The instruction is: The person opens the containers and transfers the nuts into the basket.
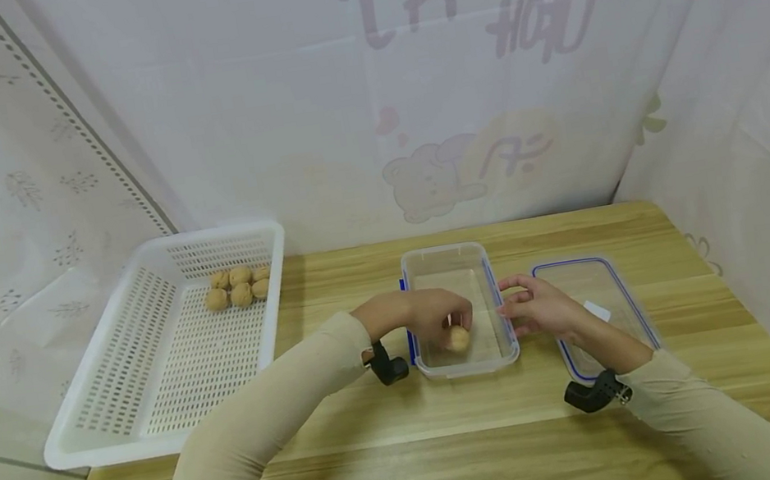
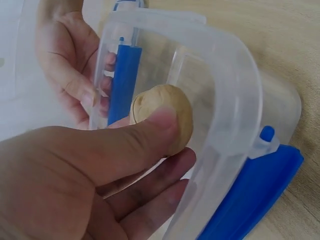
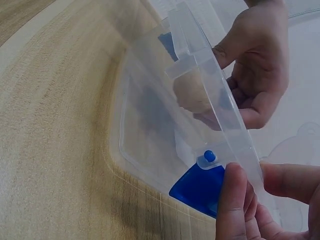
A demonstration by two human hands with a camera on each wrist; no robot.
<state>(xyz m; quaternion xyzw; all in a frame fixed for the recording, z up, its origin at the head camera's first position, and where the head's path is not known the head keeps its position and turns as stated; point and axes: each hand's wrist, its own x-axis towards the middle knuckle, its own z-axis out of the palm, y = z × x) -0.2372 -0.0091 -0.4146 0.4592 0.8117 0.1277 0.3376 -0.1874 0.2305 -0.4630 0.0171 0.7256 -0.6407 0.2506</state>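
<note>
My left hand [image 1: 437,315] reaches into a clear plastic box [image 1: 467,367] with blue side clips. It pinches a walnut [image 2: 162,100] between thumb and fingers, just inside the rim in the left wrist view. Through the box wall, the same walnut [image 3: 192,92] shows blurred in the right wrist view. On the box's right side, my right hand [image 1: 544,306] grips the rim, thumb and fingertips on either side of the wall near a blue clip [image 3: 200,187]. No other walnut is seen in the box.
A white slotted basket [image 1: 159,307] stands at the left, with several walnuts [image 1: 241,294] gathered in its far right corner. To the right lies a clear lid [image 1: 581,277] with a blue seal, partly under my right forearm. Patterned white curtains [image 1: 307,119] enclose the wooden table [image 1: 404,469].
</note>
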